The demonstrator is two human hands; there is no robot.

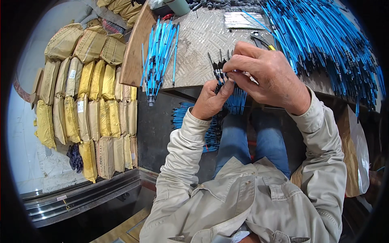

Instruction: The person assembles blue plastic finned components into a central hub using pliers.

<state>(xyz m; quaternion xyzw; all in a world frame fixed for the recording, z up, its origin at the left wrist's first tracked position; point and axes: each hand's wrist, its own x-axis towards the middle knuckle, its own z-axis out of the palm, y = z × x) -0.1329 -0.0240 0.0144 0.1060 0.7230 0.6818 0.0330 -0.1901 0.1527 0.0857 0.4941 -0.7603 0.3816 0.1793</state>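
Note:
My left hand (211, 99) is closed around a bundle of thin blue tubes (236, 101) with black ends, held upright just in front of the table edge. The black tips (219, 64) stick up above my left thumb, and a narrow white band shows among them. My right hand (267, 75) reaches over from the right with thumb and fingers pinched together against those tips. What sits between its fingertips is too small and too covered to make out. The lower part of the bundle hangs over my lap.
A heap of blue tubes (320, 40) covers the table's right side. Pliers (262, 39) and a stack of thin white strips (245, 20) lie behind my hands. A smaller tube pile (162, 52) rests at left. Tube bundles (186, 121) are below; wrapped packages (85, 81) stand left.

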